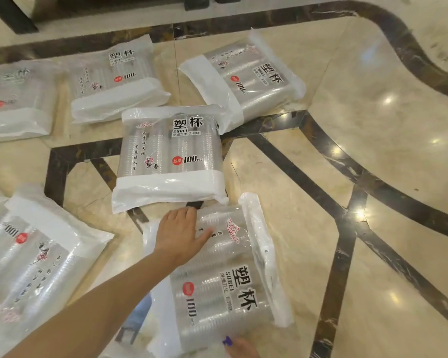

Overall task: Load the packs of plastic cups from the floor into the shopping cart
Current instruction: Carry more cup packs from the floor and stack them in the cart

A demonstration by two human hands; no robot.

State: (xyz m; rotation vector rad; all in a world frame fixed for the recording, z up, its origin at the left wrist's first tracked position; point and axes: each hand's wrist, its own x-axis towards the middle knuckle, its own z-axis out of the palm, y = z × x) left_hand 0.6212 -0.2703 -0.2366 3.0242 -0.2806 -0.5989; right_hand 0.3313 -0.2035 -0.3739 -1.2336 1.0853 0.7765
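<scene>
Several clear packs of plastic cups with white ends and black print lie on the marble floor. The nearest pack [225, 277] is at the lower middle. My left hand [179, 235] reaches in from the lower left and holds its far end, thumb on the printed face and fingers over the edge. My right hand [241, 348] shows only partly at the bottom edge and pinches the pack's near end with the thumb on top. Another pack [170, 156] lies just beyond it. The shopping cart is out of view.
More packs lie at the far right [246, 78], far middle [114, 78], far left [13, 102] and near left [31, 267]. Dark inlay bands [347, 161] cross the glossy floor. Open floor stretches to the right. Dark furniture [109, 6] stands at the top.
</scene>
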